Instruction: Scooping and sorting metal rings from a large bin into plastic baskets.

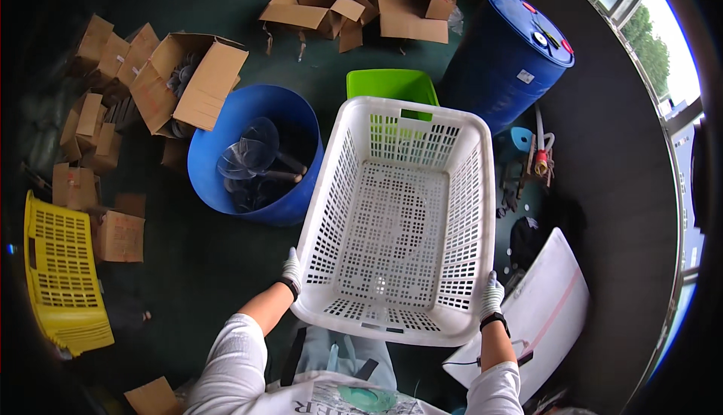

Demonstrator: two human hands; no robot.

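Note:
A large white plastic basket [392,227] with slotted walls and a perforated bottom is held up in front of me, with nothing in it. My left hand [291,267], in a pale glove, grips its left side near the close corner. On the opposite side, my right hand [492,297], also gloved, holds the basket's right wall. Both thumbs show along the outside; the other fingers are mostly hidden. Just past the basket's left side stands an open blue drum [205,160] holding clear bowl-like pieces [258,144]. Behind the basket a bright green bin [376,80] is partly covered.
A closed blue barrel [489,61] stands at the far right by the wall. Open cardboard boxes [301,14] lie at the back, and more cardboard boxes [120,236] on the left. Yellow baskets [64,264] are at the far left. A white panel [553,294] leans at the right.

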